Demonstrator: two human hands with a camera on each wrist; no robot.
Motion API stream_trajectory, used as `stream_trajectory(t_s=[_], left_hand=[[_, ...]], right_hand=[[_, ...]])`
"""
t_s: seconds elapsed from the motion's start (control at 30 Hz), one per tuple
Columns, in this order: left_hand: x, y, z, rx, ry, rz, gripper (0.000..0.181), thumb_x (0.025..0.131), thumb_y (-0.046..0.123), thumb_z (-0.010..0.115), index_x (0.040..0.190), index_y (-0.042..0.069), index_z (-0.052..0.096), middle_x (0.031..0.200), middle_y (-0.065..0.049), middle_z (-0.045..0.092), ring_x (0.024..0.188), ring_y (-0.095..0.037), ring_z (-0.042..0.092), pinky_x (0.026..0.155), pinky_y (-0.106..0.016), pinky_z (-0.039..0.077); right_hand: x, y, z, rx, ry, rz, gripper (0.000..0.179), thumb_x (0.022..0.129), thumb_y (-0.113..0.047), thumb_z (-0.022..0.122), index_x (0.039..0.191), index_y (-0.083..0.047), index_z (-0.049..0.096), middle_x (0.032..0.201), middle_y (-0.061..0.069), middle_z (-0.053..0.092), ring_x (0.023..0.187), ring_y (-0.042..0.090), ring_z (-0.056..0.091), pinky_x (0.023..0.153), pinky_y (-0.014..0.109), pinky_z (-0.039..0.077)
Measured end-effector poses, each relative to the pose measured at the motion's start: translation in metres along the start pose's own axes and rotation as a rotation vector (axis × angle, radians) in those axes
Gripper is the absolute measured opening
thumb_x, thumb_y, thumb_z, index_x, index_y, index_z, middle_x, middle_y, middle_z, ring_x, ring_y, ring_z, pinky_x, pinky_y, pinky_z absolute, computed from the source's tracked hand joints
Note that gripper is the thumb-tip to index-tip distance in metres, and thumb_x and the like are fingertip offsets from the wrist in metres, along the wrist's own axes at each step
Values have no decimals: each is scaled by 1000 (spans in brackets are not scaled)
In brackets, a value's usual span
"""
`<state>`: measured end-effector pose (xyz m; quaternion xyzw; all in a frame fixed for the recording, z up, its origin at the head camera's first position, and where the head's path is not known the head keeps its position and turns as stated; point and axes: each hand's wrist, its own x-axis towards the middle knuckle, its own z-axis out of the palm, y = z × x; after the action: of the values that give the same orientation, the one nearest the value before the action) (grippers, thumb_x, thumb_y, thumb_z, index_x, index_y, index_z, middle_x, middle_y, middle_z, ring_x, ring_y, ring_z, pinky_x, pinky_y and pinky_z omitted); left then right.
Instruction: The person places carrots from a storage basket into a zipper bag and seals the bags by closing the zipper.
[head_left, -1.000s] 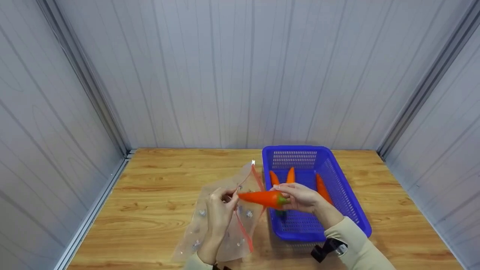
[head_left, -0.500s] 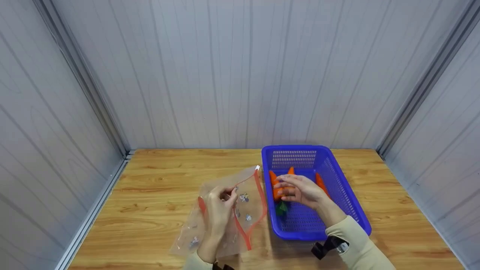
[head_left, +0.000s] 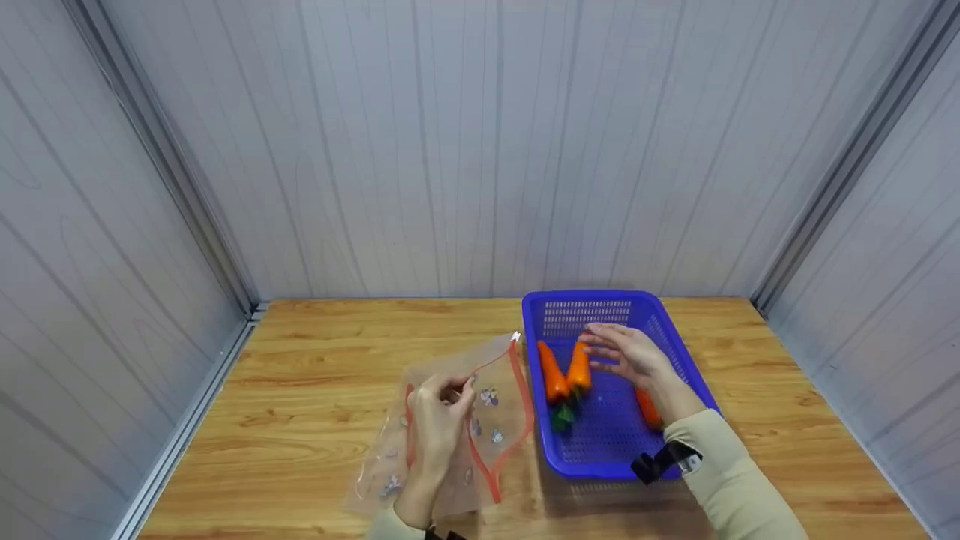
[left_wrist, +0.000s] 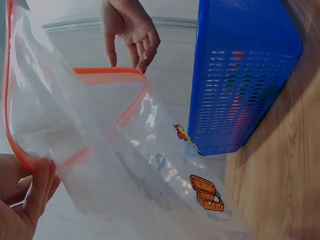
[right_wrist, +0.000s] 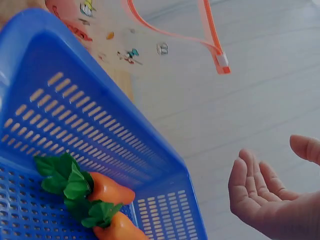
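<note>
My left hand (head_left: 437, 420) pinches the rim of a clear zip bag (head_left: 510, 405) with orange edging and small printed pictures, and the bag's mouth gapes toward the basket. In the left wrist view, the thumb and fingers (left_wrist: 42, 187) grip that orange edge. An orange-red shape (head_left: 410, 424) shows through the bag beside the left hand, partly hidden by it. Over the blue basket (head_left: 626, 470) my right hand (head_left: 630, 356) hovers with fingers spread and nothing in them. Two orange carrots (head_left: 553, 375) with green leaves lie at the basket's left side; another carrot (head_left: 648, 409) lies under the right forearm.
The basket has slotted walls and stands right of the bag on a wood-grain table (head_left: 315, 375). A white slider (right_wrist: 223, 61) sits at the end of the bag's zip. Pale panel walls (head_left: 480, 150) enclose the table at the back and sides.
The carrot in the right hand has left it, and an orange-red shape now shows inside the bag. The right hand has moved back over the basket; the left hand stays put.
</note>
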<state>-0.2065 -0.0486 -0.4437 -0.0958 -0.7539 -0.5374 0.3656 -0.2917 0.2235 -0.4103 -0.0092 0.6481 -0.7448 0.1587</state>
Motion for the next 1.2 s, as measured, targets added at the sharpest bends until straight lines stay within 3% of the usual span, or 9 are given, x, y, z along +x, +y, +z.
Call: stream_trajectory(t_s=[0.17,0.23,0.43,0.7,1.0,1.2], left_hand=[[1,1,-1,-3,-5,-14,7,71,-6,64,68,-1,66,61,-3,60,48,-7,52,39,-16,42],[1,1,-2,-9,-7,-17,6,72,-6,64,68,-1,66,61,-3,60,48,-6,52,39,-17,42],[1,1,-2,11,2,4,6,71,-7,64,69,-1,66,62,-4,60,49,-8,53,41,-15,42],[0,2,-2,7,2,-3,7,71,-8,64,69,-1,66,62,-5,60,49,-9,53,42,-13,41],[-2,1,-2,-2,-4,-9,8,70,-8,64,68,0,66,61,-3,60,49,-8,53,41,-15,42],[-1,3,-3,5,-11,-28,6,70,-7,64,68,-1,65,61,-3,59,49,-7,52,41,-18,44]], right_hand=[[9,-3,-11,-53,90,18,48,91,-21,50,128,4,35,99,2,61,99,22,54,85,37,43],[14,-4,-17,-69,137,38,49,91,-22,49,130,3,34,107,7,58,107,25,49,90,41,39],[25,0,-34,-81,233,121,61,91,-23,47,138,2,18,141,21,22,127,34,25,98,55,22],[34,13,-57,-111,314,225,71,88,-28,47,141,-1,8,144,20,12,129,37,17,97,56,18],[33,24,-74,-201,295,334,85,86,-41,47,140,0,-5,143,24,8,127,40,17,95,62,17],[30,33,-83,-245,291,400,84,83,-51,48,140,0,11,141,22,16,121,39,27,96,56,24]])
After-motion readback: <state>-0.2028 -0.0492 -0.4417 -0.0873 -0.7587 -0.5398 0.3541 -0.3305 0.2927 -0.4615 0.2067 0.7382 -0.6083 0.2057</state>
